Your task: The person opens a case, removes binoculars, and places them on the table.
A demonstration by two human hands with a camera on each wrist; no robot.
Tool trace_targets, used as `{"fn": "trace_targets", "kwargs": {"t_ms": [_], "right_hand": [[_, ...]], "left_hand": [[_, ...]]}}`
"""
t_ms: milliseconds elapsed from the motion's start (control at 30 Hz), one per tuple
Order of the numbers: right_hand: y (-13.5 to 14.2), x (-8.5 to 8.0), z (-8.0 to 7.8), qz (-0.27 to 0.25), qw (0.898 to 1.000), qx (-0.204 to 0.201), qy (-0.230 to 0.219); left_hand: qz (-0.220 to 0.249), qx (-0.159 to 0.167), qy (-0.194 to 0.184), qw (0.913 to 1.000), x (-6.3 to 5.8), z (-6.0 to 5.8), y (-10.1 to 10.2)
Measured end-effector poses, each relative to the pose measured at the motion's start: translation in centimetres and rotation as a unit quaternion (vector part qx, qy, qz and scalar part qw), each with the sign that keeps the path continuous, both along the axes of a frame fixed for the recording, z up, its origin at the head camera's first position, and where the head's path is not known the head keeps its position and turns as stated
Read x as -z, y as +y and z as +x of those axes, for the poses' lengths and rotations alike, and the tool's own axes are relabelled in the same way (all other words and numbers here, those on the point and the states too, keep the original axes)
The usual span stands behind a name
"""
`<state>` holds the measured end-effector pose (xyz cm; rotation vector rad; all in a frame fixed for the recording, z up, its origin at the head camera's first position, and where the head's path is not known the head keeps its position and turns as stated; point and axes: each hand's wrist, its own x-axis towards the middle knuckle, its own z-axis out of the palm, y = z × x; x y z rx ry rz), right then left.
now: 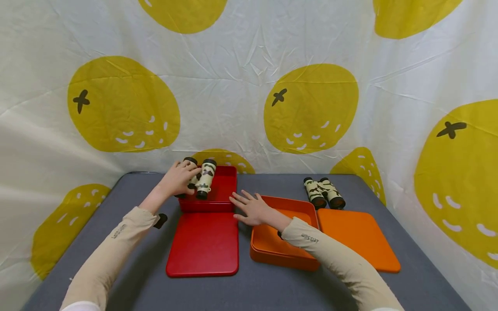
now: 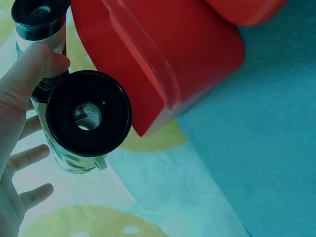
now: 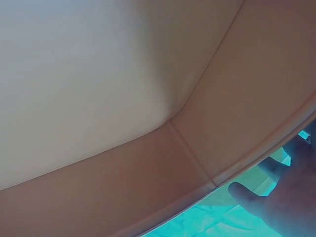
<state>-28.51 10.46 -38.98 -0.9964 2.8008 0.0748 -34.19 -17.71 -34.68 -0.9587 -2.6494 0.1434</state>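
My left hand (image 1: 176,179) grips a pair of camouflage binoculars (image 1: 206,178) above the open red box (image 1: 228,190). In the left wrist view the thumb lies across the middle of the binoculars (image 2: 89,113), with the other fingers behind the barrels. My right hand (image 1: 254,210) has its fingers spread, held between the red box and the open orange box (image 1: 285,259). Nothing is in its grasp. The right wrist view looks into the orange box (image 3: 148,187), with the fingertips past its rim; whether they touch it I cannot tell.
A flat red lid (image 1: 203,245) lies in front of the red box. To the right of the orange box is its orange lid (image 1: 358,235), with a second pair of camouflage binoculars (image 1: 313,190) behind it. A fruit-patterned curtain (image 1: 221,108) borders the grey table (image 1: 218,296).
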Motion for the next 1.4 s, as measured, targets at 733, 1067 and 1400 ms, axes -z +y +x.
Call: {"fn": "trace_targets", "kwargs": {"t_ms": [733, 1067, 1400], "right_hand": [[0.1, 0.0, -0.1, -0.008, 1.0, -0.004, -0.007], [0.1, 0.0, -0.2, -0.003, 1.0, -0.008, -0.001], [0.1, 0.2, -0.1, -0.01, 1.0, -0.008, 0.002]], "left_hand": [[0.024, -0.002, 0.038, 0.999, 0.1, 4.8, -4.6], [0.031, -0.002, 0.064, 0.9975, 0.2, 6.7, -6.6], [0.041, 0.0, 0.084, 0.9956, 1.5, 8.8, -8.3]]}}
